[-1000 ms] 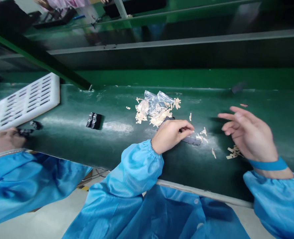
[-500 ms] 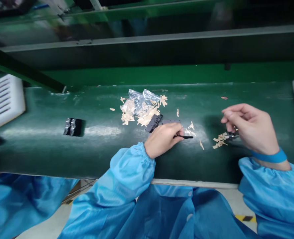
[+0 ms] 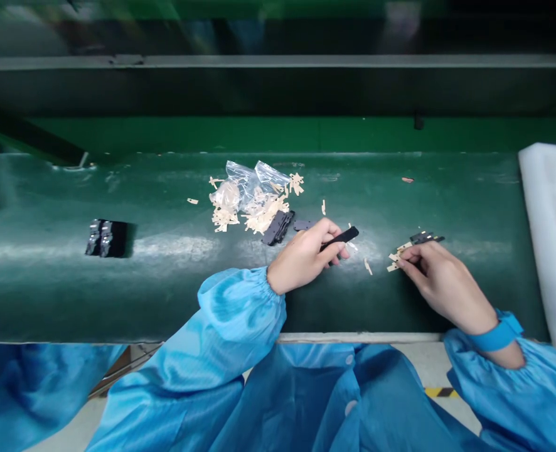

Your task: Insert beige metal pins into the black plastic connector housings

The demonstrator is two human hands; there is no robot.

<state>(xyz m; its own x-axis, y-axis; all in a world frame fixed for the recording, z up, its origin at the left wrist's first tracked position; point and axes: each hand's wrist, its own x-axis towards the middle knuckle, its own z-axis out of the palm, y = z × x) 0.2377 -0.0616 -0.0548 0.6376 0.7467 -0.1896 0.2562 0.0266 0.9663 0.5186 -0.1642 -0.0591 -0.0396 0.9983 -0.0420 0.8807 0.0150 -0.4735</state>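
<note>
My left hand is closed around a flat black bar-shaped part, which tilts up to the right above the bench. At the right, my right hand has thumb and fingers pinched together at a small heap of thin beige pieces. What lies between those fingertips is hidden. Just beyond the right fingers are small dark parts. A few loose beige pieces lie between the hands. Behind my left hand a black plastic part leans beside a larger beige pile.
Clear plastic bags rest on the larger pile. Two black blocks with shiny fittings stand at left on the green bench. A white foam tray borders the right side. Another blue sleeve shows at lower left.
My right hand has come down onto the small beige heap. The black bar in my left hand has turned upward. The view has shifted right, bringing more of the white tray in.
</note>
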